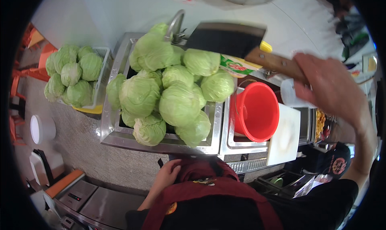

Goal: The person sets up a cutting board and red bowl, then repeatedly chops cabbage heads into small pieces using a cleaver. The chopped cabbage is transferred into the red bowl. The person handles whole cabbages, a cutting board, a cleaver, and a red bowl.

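Observation:
My right hand (334, 85) is raised at the right, gripping the wooden handle of a cleaver (226, 38). Its broad dark blade points left over the back of the sink and is a little blurred. Below the blade, green cabbages (179, 103) are heaped in a stainless-steel sink (215, 121), some rising above its rim. My left hand (169, 172) hangs low by my dark red apron (208, 169), thumb apart from the fingers, with nothing seen in it. Part of that hand's fingers is hidden against the apron.
A red bucket (259, 112) stands right of the sink, beside a white cutting board (285, 136). At the left, a white plastic basket (104, 64) holds more cabbages. A curved faucet (178, 22) rises behind the heap. A person in a dark cap (339, 157) is at the lower right.

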Demonstrator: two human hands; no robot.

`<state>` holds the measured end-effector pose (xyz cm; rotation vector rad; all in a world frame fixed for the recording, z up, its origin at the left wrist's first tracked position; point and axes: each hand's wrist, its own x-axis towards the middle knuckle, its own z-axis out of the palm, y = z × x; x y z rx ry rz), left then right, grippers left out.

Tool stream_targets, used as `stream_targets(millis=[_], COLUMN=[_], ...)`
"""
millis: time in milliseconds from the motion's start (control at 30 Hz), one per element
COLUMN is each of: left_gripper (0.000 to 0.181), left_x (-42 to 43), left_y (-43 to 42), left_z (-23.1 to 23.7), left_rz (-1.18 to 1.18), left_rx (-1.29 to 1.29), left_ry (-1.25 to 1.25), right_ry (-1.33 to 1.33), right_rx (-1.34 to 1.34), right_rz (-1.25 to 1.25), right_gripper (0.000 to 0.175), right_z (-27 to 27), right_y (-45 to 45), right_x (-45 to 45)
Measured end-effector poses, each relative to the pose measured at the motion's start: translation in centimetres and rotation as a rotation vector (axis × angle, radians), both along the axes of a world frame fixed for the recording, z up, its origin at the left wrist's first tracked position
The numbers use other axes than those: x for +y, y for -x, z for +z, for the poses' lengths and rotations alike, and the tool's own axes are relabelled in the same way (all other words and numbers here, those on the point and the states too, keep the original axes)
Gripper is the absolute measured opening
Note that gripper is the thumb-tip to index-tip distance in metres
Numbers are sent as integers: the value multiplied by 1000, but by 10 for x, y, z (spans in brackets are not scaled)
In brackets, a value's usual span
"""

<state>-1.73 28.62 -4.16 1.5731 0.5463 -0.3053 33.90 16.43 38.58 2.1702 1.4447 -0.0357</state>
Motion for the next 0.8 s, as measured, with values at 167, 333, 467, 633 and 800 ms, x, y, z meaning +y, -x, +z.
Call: stream_targets(millis=[167,333,467,633,800], left_gripper=[33,33,34,48,43], left_x=[-71,-189,-365,-535,-553], left_y=[-56,-108,-151,-183,-184], left_z=[25,-17,-72,-104,-109], left_rz=[-204,-591,-815,-449,-226], left_rx=[-170,-93,51,245,206], left_ry=[90,210,423,493,165], right_ry=[-389,-1153,-1749,-2266,-2193], right_rx=[1011,1431,1471,1416,562], right_rz=[-1298,-1507,-1260,-820,-1623], right_gripper=[36,45,56,59,23], right_z=[-44,-181,-229,-265,-343], right_y=[59,159,210,163,93], right_x=[-171,-376,-511,-598,-648])
